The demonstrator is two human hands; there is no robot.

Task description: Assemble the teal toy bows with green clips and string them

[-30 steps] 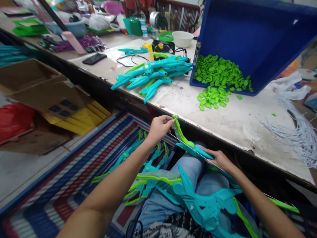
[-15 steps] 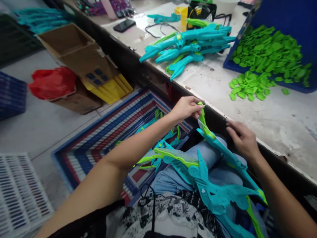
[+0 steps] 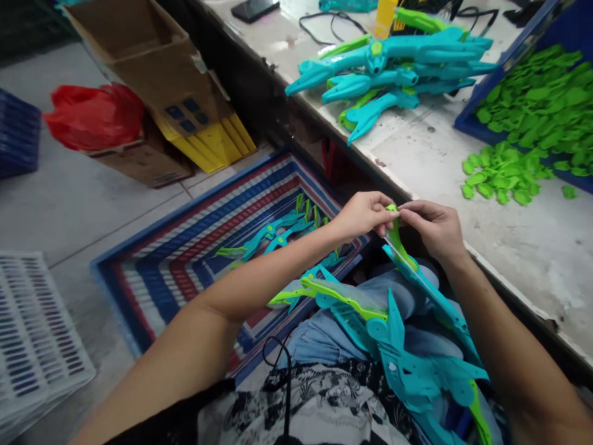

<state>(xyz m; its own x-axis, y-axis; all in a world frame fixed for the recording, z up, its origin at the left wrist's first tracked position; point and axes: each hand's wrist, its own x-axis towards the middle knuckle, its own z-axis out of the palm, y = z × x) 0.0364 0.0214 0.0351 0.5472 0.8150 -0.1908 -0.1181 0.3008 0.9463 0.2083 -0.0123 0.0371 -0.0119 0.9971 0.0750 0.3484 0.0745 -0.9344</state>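
My left hand (image 3: 368, 213) pinches the upper green end of a long turquoise-and-green plastic toy part (image 3: 402, 250), which slopes down across my lap. The fingertips of my right hand (image 3: 433, 227) are closed at that same end, meeting the left fingertips. Anything small between them is hidden. Across my thighs rests a larger turquoise body (image 3: 412, 368) with pointed green-edged limbs; I cannot tell whether it joins the held part. More turquoise-and-green assemblies (image 3: 278, 232) lie in the striped crate (image 3: 173, 262) by my left knee.
A stack of turquoise assemblies (image 3: 375, 62) lies on the workbench (image 3: 430, 154). Small green pieces (image 3: 503, 176) are heaped in front of a tilted blue bin (image 3: 484, 89). Cardboard boxes (image 3: 176, 93), a red bag (image 3: 95, 117) and a white basket (image 3: 39, 321) stand on the floor at left.
My right hand has moved left from the bench edge to the green end, its fingertips now meeting my left hand's. The left hand keeps its pinch. The whole view has shifted slightly.
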